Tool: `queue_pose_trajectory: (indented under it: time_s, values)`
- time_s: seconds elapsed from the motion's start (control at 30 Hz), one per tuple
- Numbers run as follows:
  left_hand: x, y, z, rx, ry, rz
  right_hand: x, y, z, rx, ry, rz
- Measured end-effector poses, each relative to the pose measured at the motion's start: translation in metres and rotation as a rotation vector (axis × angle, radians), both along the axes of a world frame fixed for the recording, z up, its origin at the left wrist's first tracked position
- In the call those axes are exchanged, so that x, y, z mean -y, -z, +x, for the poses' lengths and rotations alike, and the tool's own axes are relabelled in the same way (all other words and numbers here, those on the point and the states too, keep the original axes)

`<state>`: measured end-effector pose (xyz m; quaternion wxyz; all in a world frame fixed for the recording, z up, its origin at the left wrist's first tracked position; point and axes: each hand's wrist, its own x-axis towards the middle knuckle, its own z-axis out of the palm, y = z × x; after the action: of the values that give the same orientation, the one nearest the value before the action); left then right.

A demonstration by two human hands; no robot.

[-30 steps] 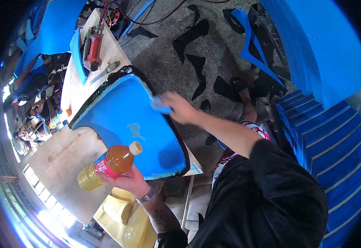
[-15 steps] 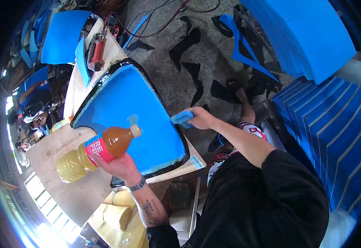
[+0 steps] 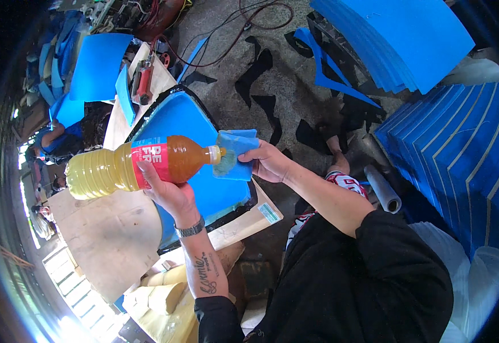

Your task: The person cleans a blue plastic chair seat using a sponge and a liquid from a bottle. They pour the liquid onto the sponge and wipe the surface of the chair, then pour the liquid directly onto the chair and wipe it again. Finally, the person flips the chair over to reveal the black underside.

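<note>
A large plastic bottle (image 3: pixel 189 160) of yellow-amber liquid, with a red label, lies almost level in my left hand (image 3: pixel 170 197), whose fingers wrap it from below. Its capped neck points right and meets a flat blue foam pad (image 3: pixel 235 168), stained greyish on the side toward the bottle. My right hand (image 3: pixel 269 163) pinches the pad by its right edge, thumb on top. Beneath both hands lies a blue shaped panel (image 3: pixel 189 111) with a glossy black rim, partly hidden by the bottle. Whether liquid is leaving the bottle, I cannot tell.
The panel rests on wooden boards (image 3: pixel 109 240). A red-handled tool (image 3: pixel 142 86) lies beyond it. Stacked blue sheets (image 3: pixel 409 46) and a layered blue pile (image 3: pixel 461 154) stand on the right. Black scraps (image 3: pixel 253 74) and a hose litter the concrete floor. Another person (image 3: pixel 61 140) is at far left.
The bottle has swung level and moved right, its neck now at the pad. My right hand has drawn the pad back from the panel's edge and turned its flat face toward the bottle.
</note>
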<state>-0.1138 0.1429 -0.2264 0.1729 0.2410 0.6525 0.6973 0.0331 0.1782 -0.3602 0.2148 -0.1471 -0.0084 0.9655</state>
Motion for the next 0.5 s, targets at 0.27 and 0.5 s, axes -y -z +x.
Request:
queue_pose_trajectory:
  time_s: [0.27,0.5]
  values:
    - [-0.016,0.02,0.0,0.034,-0.001,-0.02,-0.021,0.011,0.011,0.0,-0.042,0.11]
    - [0.001,0.054,-0.019,-0.087,-0.162,-0.002,-0.042,0.042,0.037,0.084,0.085,0.211]
